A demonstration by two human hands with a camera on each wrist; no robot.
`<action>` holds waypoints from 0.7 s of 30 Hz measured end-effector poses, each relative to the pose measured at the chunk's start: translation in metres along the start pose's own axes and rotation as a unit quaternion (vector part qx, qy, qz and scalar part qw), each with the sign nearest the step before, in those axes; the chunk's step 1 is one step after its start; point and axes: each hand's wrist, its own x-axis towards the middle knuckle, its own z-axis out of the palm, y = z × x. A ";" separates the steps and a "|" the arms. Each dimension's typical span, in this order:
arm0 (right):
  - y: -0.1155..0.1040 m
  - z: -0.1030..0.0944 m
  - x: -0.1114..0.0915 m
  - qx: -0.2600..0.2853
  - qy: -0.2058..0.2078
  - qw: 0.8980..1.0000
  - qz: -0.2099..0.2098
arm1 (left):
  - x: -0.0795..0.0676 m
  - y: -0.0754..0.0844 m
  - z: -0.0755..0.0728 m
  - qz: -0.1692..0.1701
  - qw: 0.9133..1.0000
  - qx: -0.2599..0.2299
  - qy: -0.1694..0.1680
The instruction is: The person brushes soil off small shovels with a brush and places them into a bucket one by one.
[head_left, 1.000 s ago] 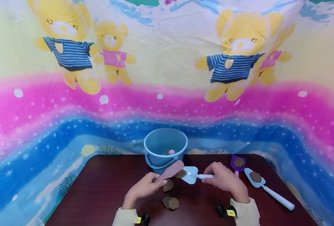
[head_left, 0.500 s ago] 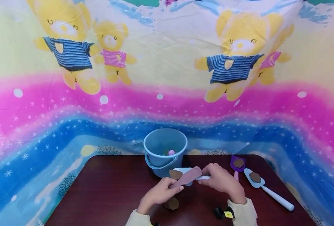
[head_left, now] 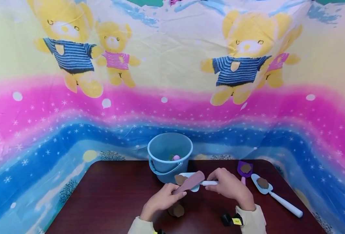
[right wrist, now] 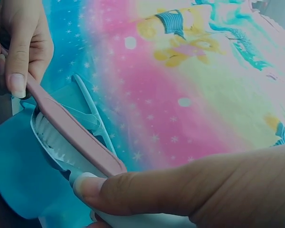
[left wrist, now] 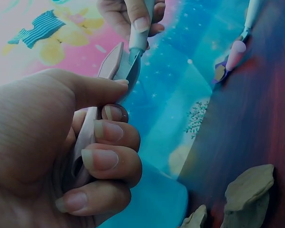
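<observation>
In the head view my left hand [head_left: 162,197] grips a pink brush [head_left: 190,183], and its head overlaps the shovel's blade. White bristles [right wrist: 57,142] show below the brush's back in the right wrist view, right at the blade. My right hand [head_left: 230,185] pinches the white handle [head_left: 209,183] of a light-blue shovel [head_left: 195,187]. Beside the blade's left edge is a flat brown clay-like piece [head_left: 180,179]. More brown pieces [head_left: 177,210] lie nearer the front, partly behind my left hand. The left wrist view shows the fingers [left wrist: 109,161] curled round the brush handle.
Just behind the hands stands a blue bucket [head_left: 167,169] with a pink ball [head_left: 176,157] inside. At the right lie a purple scoop [head_left: 242,174] and another light-blue shovel [head_left: 284,203], each bearing a brown piece. A bear-print cloth [head_left: 160,78] hangs behind the dark table [head_left: 108,195].
My left hand has moved right with the brush, which passed from beside the brown piece to over the shovel blade, then slid slightly back left. The brown piece has shifted a little left.
</observation>
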 end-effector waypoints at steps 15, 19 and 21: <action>0.003 -0.002 -0.002 0.007 0.005 1.000 0.016 | -0.007 -0.006 -0.015 -0.018 0.999 0.028 0.005; 0.003 -0.003 -0.004 0.009 0.012 1.000 0.023 | -0.009 -0.008 -0.022 -0.023 0.999 0.027 0.011; 0.003 -0.004 -0.004 0.010 0.013 1.000 0.026 | -0.011 -0.008 -0.025 -0.025 1.000 0.016 0.010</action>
